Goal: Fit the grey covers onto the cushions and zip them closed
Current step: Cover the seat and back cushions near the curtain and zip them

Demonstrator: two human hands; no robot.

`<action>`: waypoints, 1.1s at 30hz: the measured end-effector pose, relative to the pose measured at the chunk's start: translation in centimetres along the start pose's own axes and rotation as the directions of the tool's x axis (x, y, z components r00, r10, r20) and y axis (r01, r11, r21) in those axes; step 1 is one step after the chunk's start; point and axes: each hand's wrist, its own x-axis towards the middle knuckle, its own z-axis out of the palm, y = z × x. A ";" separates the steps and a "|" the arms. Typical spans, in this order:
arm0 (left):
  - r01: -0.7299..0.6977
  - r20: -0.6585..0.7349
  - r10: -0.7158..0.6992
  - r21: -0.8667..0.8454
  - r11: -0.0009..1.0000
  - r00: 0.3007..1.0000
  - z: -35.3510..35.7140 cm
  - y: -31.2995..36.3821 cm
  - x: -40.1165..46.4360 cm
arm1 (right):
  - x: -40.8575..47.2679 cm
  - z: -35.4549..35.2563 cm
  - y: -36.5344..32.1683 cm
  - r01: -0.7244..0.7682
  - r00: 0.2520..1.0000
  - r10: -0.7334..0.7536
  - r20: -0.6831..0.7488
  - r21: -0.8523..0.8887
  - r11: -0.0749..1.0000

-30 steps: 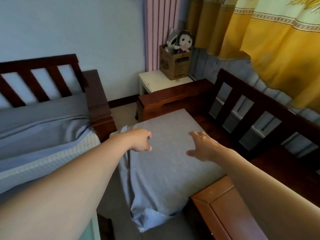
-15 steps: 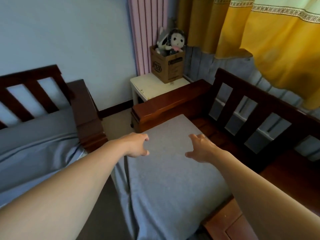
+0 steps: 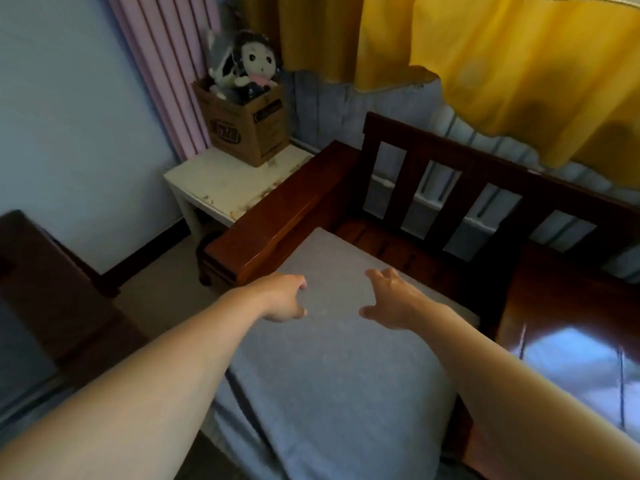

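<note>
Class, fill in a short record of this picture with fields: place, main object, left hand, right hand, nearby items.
place: room with a wooden sofa frame and yellow curtain
main object: grey-covered cushion lying on the sofa seat beside the armrest
left hand: left hand over the cushion, fingers curled, holding nothing visible
right hand: right hand spread open over the cushion
nearby items: white side table; cardboard box holding a plush doll

Two bare forearms and hands of a person, seen from above. Left hand [image 3: 282, 299] and right hand [image 3: 393, 299]: no sleeves, gloves, rings, watch or bracelets visible; both arms uncovered up to the frame's edge.
</note>
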 end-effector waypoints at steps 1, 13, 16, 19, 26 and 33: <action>-0.043 0.022 0.042 0.031 0.999 0.999 -0.9 -1.2 1.3 | 0.8 0.5 -1.0 -0.054 0.999 0.054 -0.004 0.014 0.998; -0.289 0.107 0.276 0.146 0.946 0.955 -1.0 -0.9 5.7 | -1.7 3.0 -1.4 -0.327 0.939 0.336 -0.076 0.109 0.939; -0.313 0.130 0.293 0.181 0.932 0.947 -1.0 -0.4 5.1 | -2.1 3.7 -0.8 -0.353 0.929 0.365 -0.062 0.143 0.924; -0.293 0.135 0.269 0.201 0.935 0.953 -1.5 -1.0 4.3 | -1.6 3.9 -0.4 -0.342 0.931 0.359 -0.069 0.182 0.922; -0.253 0.174 0.213 0.260 0.932 0.962 -1.3 -4.1 3.8 | 0.0 6.2 -1.4 -0.337 0.930 0.364 -0.049 0.275 0.900; -0.380 0.254 0.313 0.287 0.879 0.915 2.5 -6.5 3.5 | -3.0 12.0 -4.6 -0.460 0.875 0.483 0.001 0.306 0.833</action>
